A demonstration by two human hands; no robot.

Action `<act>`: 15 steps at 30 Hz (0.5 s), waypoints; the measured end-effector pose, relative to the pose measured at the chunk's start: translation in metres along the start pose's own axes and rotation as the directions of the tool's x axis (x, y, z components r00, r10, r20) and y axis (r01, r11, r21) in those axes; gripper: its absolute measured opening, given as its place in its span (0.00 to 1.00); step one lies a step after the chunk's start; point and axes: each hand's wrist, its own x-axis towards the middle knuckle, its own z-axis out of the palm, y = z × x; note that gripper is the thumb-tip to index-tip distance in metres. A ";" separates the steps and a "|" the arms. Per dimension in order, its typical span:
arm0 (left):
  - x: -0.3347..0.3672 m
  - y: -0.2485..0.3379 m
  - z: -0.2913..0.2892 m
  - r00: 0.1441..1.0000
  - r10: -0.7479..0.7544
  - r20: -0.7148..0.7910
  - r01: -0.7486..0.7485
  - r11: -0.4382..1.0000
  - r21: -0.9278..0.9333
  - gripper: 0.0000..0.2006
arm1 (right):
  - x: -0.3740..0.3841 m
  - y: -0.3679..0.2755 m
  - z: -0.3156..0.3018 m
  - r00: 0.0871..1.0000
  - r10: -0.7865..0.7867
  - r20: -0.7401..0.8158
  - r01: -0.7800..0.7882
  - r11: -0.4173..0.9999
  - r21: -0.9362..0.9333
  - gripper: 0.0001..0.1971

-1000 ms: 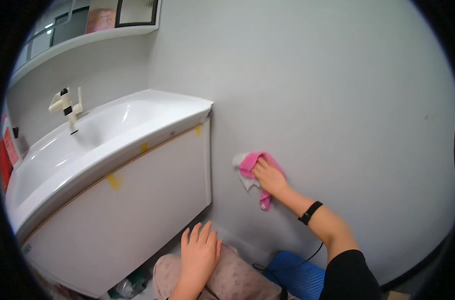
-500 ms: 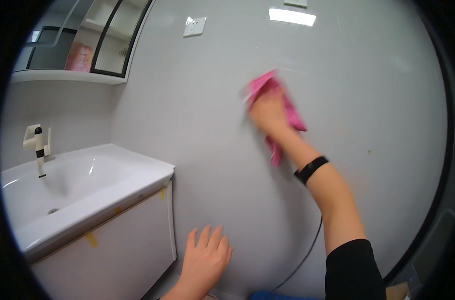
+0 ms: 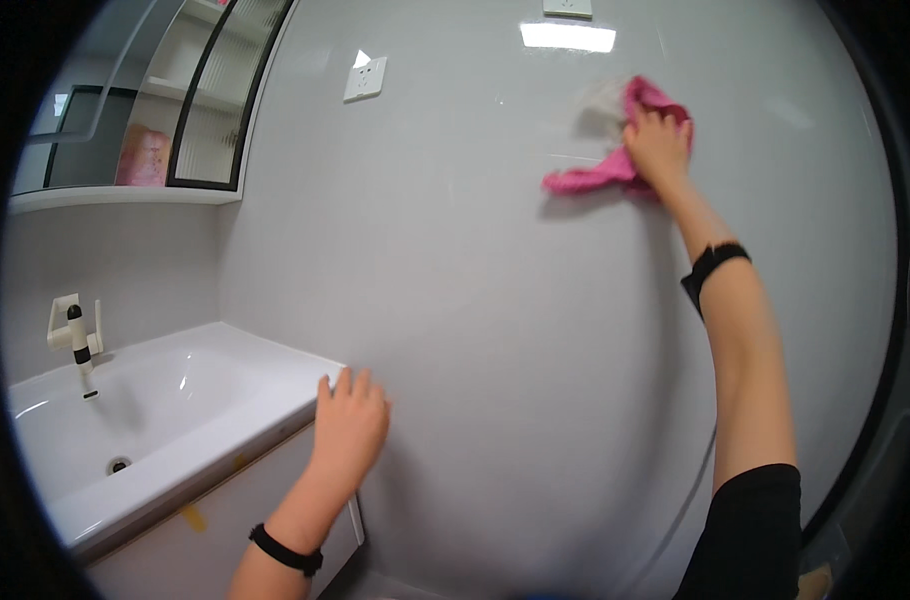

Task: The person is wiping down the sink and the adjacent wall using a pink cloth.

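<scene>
On the upper wall (image 3: 475,350), right of its middle: right hand (image 3: 660,145) with pink cloth (image 3: 613,172).
Right grip clenched on bunched pink cloth, one end trailing left, pale part blurred. Left hand (image 3: 352,425) grip loose, fingers apart, at sink (image 3: 225,425) right front corner; can't tell if touching.

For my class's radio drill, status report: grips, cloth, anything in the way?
Right grip on pink cloth, at wall. Left grip open, empty, near sink corner. Two wall sockets above and left; cloth touching neither.
</scene>
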 end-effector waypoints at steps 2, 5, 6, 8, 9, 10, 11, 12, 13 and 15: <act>0.023 -0.011 0.004 0.994 -0.050 -0.101 0.056 0.997 0.061 0.08 | 0.036 0.015 -0.005 0.963 0.175 0.203 -0.169 0.984 -0.048 0.24; 0.061 0.003 -0.004 0.975 0.009 -0.220 -0.008 1.000 0.006 0.08 | 0.048 -0.038 -0.009 0.977 0.097 0.191 -0.108 0.993 0.049 0.22; 0.068 0.005 -0.002 0.975 0.014 -0.224 -0.011 1.000 0.017 0.08 | 0.045 -0.064 -0.017 0.976 -0.062 0.208 0.060 0.998 0.017 0.21; 0.086 0.009 0.017 0.976 0.074 -0.205 -0.088 0.994 -0.059 0.08 | 0.021 -0.125 -0.027 0.925 -0.315 0.213 0.303 0.949 0.088 0.19; 0.094 0.011 0.022 0.955 0.092 -0.282 -0.110 0.993 -0.050 0.07 | 0.004 -0.148 -0.027 0.891 -0.441 0.110 0.398 0.874 0.279 0.19; 0.099 0.013 0.024 0.954 0.097 -0.283 -0.117 0.992 -0.054 0.07 | -0.018 -0.174 -0.019 0.829 -0.549 0.108 0.504 0.817 0.281 0.18; 0.103 0.014 0.024 0.961 0.069 -0.268 -0.088 0.994 -0.058 0.07 | -0.042 -0.191 -0.016 0.752 -0.657 0.062 0.602 0.722 0.341 0.17; 0.106 0.013 0.022 0.967 0.039 -0.250 -0.054 0.997 -0.054 0.07 | -0.064 -0.207 -0.021 0.632 -0.773 0.057 0.730 0.618 0.292 0.17; 0.110 0.020 0.020 0.964 0.057 -0.259 -0.075 0.996 -0.057 0.07 | -0.086 -0.205 0.005 0.603 -0.735 -0.310 0.779 0.461 0.424 0.16; 0.120 0.036 0.017 0.954 0.100 -0.281 -0.134 0.985 -0.105 0.06 | -0.087 -0.200 0.063 0.554 -0.684 -0.474 0.793 0.261 0.551 0.17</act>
